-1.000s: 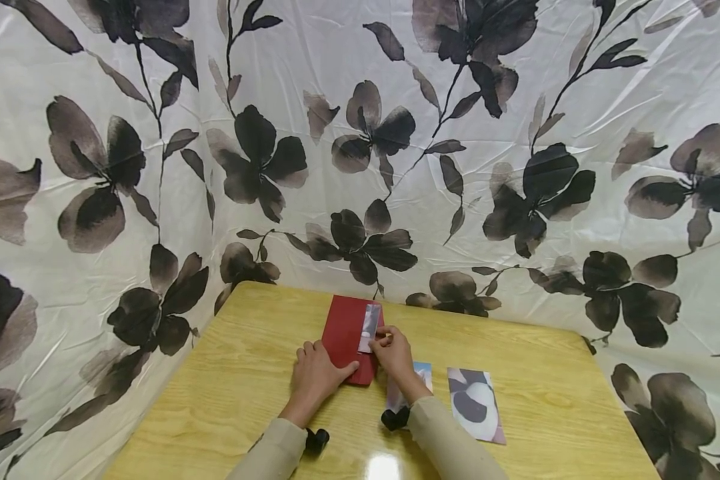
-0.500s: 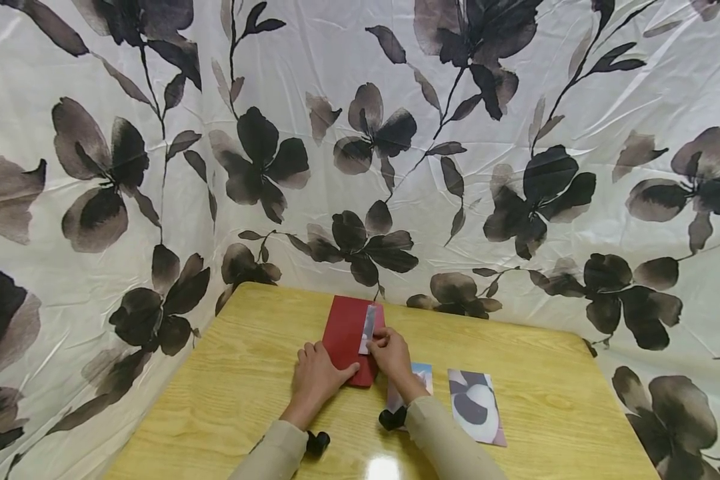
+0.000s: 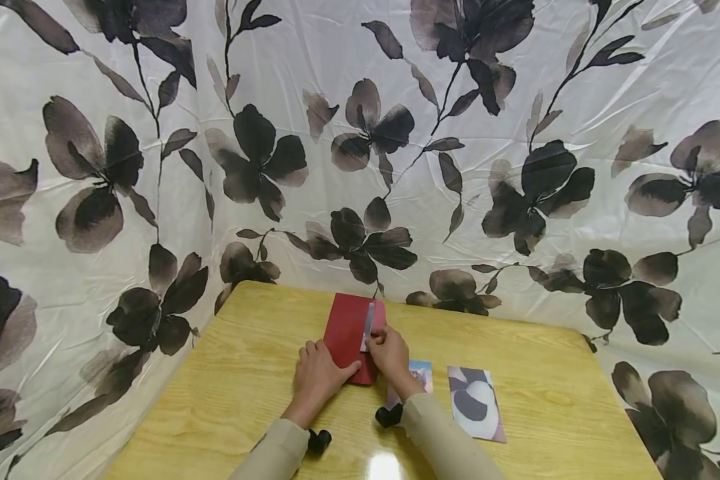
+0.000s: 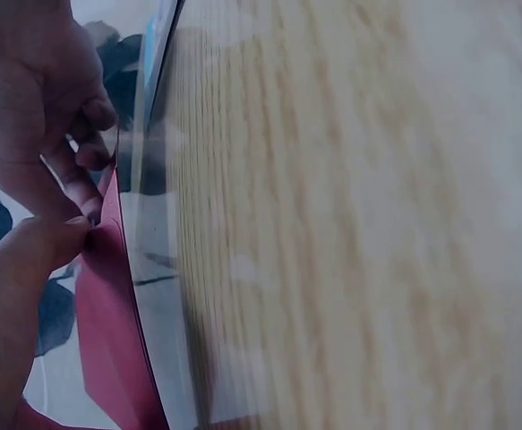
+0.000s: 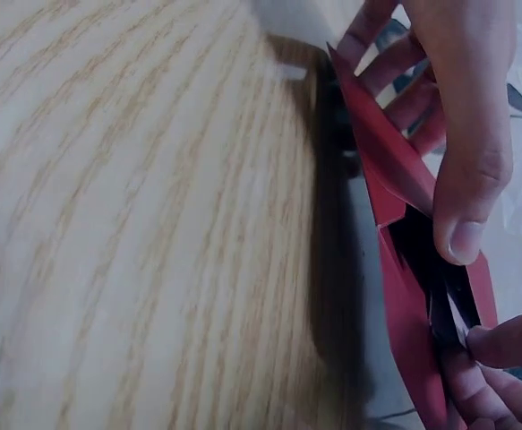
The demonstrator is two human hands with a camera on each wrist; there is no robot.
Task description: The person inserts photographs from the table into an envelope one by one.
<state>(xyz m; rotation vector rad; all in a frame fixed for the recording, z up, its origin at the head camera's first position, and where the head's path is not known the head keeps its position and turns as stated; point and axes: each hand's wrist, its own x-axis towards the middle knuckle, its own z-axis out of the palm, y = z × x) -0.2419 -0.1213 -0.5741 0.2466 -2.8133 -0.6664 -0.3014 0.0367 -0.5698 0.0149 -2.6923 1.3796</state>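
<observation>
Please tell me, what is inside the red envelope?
At the opening of the red envelope, a narrow strip of a printed card shows, pinched by the right hand. The rest of the card and the envelope's deeper interior are covered.

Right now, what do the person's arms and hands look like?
The left hand and right hand wear no gloves. The left sleeve and right sleeve are long and beige, reaching the wrists. A small, rounded black wrist camera sticks out beside each sleeve's end.

Glare on tabletop [image 3: 552, 393], dim wrist views
</observation>
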